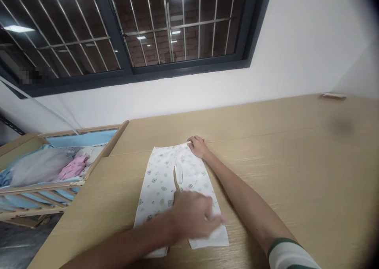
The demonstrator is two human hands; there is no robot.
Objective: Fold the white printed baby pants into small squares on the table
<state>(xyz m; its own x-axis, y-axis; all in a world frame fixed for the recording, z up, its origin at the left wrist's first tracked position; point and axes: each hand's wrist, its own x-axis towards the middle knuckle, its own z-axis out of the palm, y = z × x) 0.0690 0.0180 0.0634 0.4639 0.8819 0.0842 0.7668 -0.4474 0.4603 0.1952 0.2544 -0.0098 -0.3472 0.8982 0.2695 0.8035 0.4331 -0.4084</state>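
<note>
A pair of white baby pants (160, 174) with small green and grey prints lies spread on the wooden tabletop, waist away from me and legs toward me. A slit of tabletop shows between the legs. At the far right corner of the waist, my right hand (197, 145) rests with bent fingers closed on the fabric edge. My left hand (197, 213) is over the lower part of the right-hand leg, smeared by motion. Its fingers cannot be made out clearly, nor whether it touches the cloth. Part of both pant legs is hidden behind my left hand and forearm.
The wide wooden tabletop (296, 162) meets a white wall below a barred window (183, 28). To the left stands a wooden crib (118, 136) holding bedding and a pink cloth (74, 167). A small flat object (333, 96) lies at the far right edge.
</note>
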